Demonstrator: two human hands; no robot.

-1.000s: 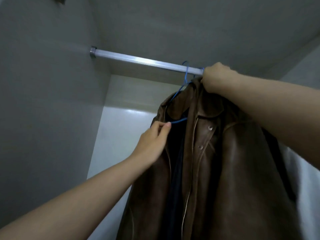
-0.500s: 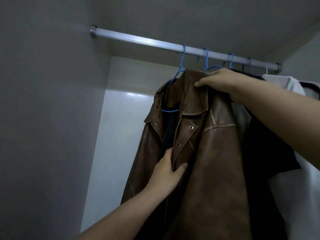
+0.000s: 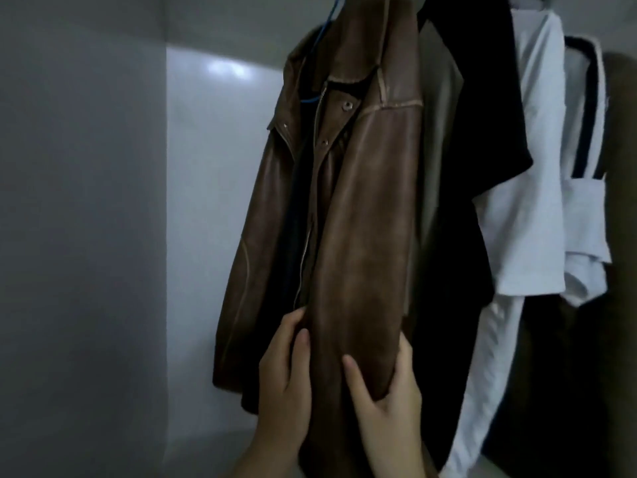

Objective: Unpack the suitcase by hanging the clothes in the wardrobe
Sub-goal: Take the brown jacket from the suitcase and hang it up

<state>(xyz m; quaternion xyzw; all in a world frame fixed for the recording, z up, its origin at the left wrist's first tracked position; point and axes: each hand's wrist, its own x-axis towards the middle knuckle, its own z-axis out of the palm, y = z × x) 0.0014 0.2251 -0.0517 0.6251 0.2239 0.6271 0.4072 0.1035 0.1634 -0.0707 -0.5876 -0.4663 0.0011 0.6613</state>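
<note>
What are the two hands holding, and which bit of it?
Both the left hand and the right hand grip the brown leather jacket by the lower part of its near sleeve.

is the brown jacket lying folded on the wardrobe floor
No, the brown leather jacket hangs upright from a blue hanger beside other hung clothes, with the left hand and right hand gripping its sleeve.

I'm looking into a home wardrobe (image 3: pixel 86 201): plain grey walls, a brown leather jacket (image 3: pixel 362 219) on a blue hanger (image 3: pixel 312 99), a white shirt (image 3: pixel 537 201) hanging alongside.
</note>
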